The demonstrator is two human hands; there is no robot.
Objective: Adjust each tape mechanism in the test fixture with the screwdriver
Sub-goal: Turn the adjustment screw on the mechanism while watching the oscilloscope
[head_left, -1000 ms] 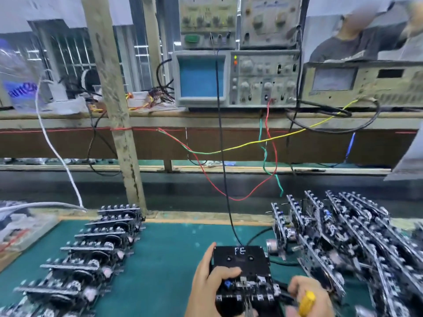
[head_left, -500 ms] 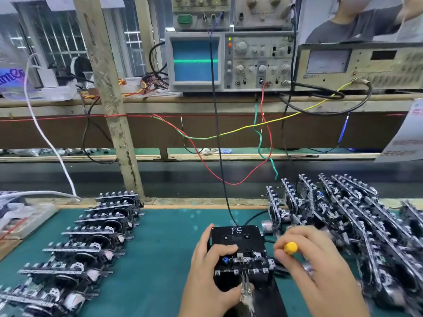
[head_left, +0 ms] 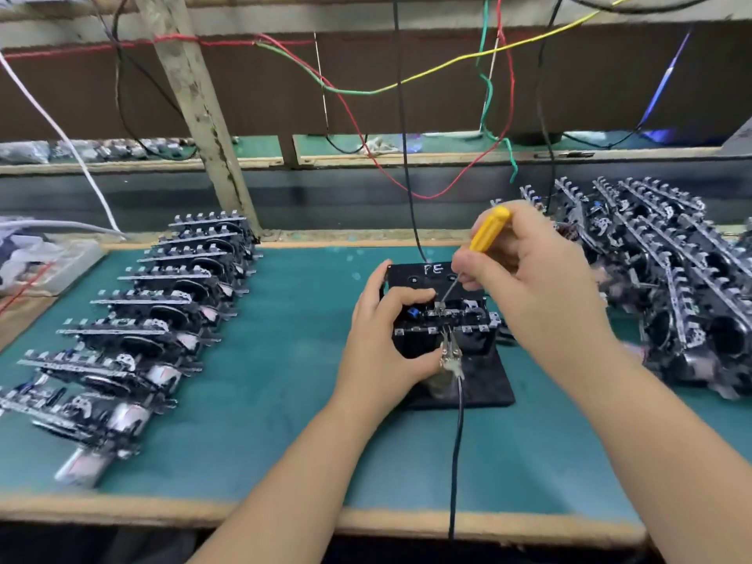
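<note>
1. Nearest, two bare forearms reach in from the bottom edge, cut off below the elbows, over a green-matted worktop (head_left: pixel 260 405).
2. A black cable (head_left: pixel 456 441) runs from the worktop's near edge up to a small metal clip at the front of the test fixture (head_left: pixel 480 380), a black block on a flat black base marked "PE" at its far end.
3. The left hand (head_left: pixel 382 339) curls round the fixture's left side, thumb at the front, fingers over the top; its grip hides that side.
4. A tape mechanism (head_left: pixel 455 317) sits in the fixture; its small parts are hard to make out.
5. The right hand (head_left: pixel 529 274) grips a yellow-handled screwdriver (head_left: pixel 486 232) in closed fingers, tilted, its thin shaft reaching down to the mechanism's top.
6. A row of mechanisms (head_left: pixel 162 315) lines the left, blurred near the camera.
7. A heap of mechanisms (head_left: pixel 667 278) lies right, partly behind the right hand.
8. Farthest, coloured wires (head_left: pixel 407 83) hang from above, their upper ends cut off.
</note>
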